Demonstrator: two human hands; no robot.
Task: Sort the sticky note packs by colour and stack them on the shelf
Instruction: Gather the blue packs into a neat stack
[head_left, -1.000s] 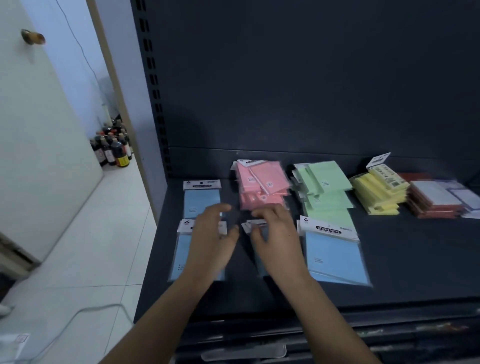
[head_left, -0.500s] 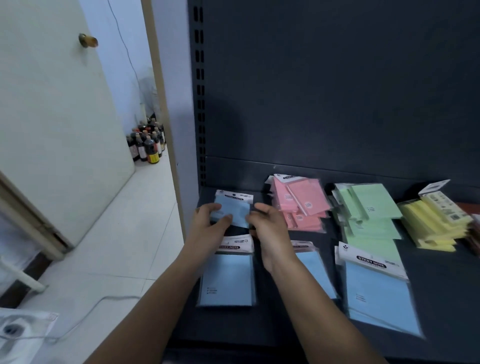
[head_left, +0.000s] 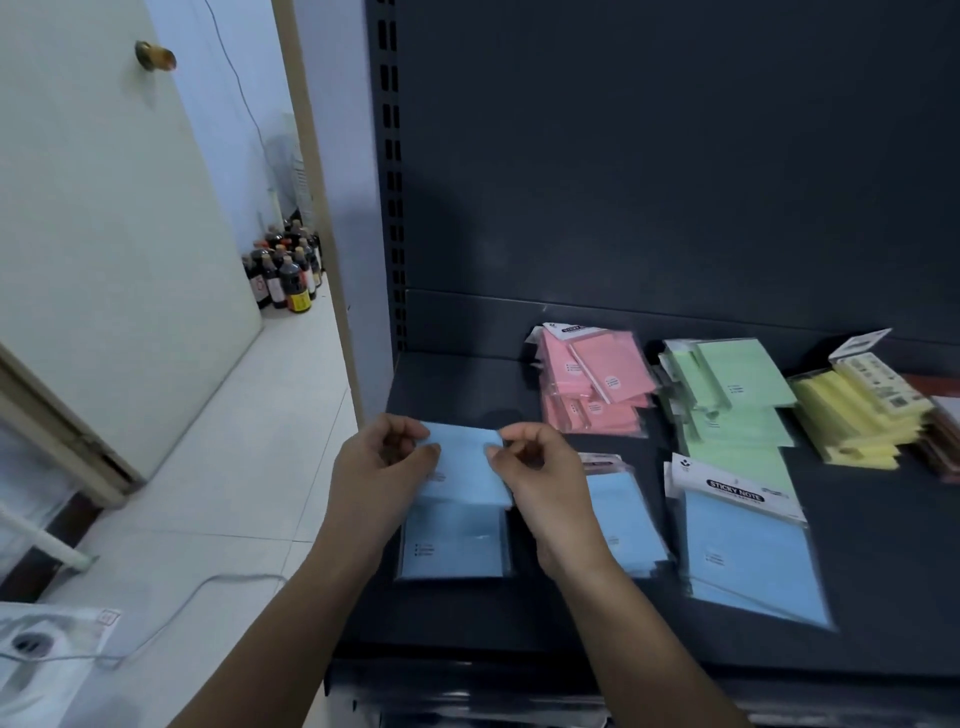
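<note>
Dark metal shelf (head_left: 857, 571) under me, with a white door and a cluster of brown bottles (head_left: 283, 275) on the tiled floor off to my left. Colours are mostly grouped along the back: a pink pile (head_left: 597, 387), a green pile (head_left: 737, 400), a yellow pile (head_left: 852, 415). The blues lie at the front. My left hand (head_left: 382, 475) and right hand (head_left: 540, 480) pinch a small blue pack (head_left: 465, 467) by its two sides, fingers curled closed on its edges, holding it just above another blue pack (head_left: 452, 543) lying flat. Two more blue packs sit to the right, one partly behind my right wrist (head_left: 621, 514) and a larger one (head_left: 748, 556). I judge I'm building the blue stack: next, lower this pack squarely onto the one beneath, edges aligned, then gather the others.
</note>
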